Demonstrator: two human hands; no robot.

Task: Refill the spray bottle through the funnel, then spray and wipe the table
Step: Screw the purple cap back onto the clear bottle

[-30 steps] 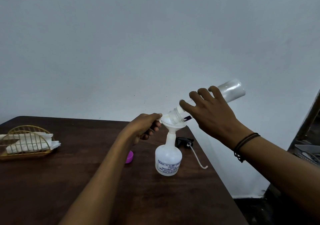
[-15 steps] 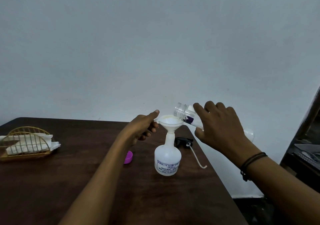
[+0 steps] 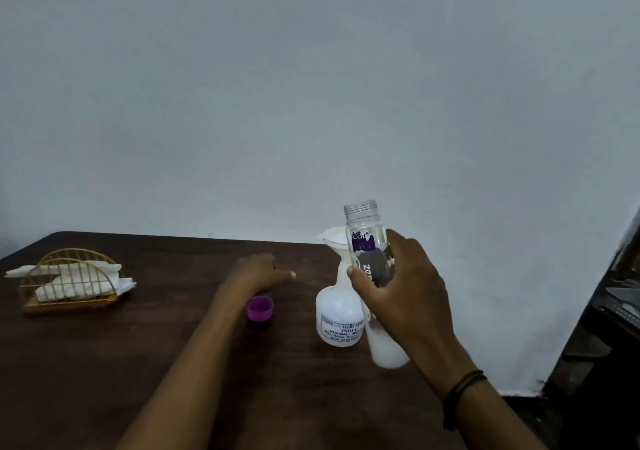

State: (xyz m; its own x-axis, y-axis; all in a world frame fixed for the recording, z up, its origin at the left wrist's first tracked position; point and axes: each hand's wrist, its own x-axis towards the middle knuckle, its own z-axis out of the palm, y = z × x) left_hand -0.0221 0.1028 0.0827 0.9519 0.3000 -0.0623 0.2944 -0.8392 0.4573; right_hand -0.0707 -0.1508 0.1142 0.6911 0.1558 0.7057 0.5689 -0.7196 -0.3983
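My right hand (image 3: 401, 297) grips the clear refill bottle (image 3: 369, 241), fingers and thumb wrapped round its middle. Bottle is upright, mouth up, no cap, held above the table's (image 3: 104, 363) right edge, just in front of the spray bottle (image 3: 337, 314). Some white liquid sits in its lower end. Spray bottle stands on the table, white funnel (image 3: 334, 236) seated in its neck. My left hand (image 3: 258, 273) is off the funnel, hovering low over the table, fingers loosely extended, holding nothing. Purple cap (image 3: 259, 307) lies on the table just beside that wrist, open side up. Wire napkin holder (image 3: 71, 281) with white tissues sits at far left. Dark cord bracelet (image 3: 462, 392) on my right wrist.
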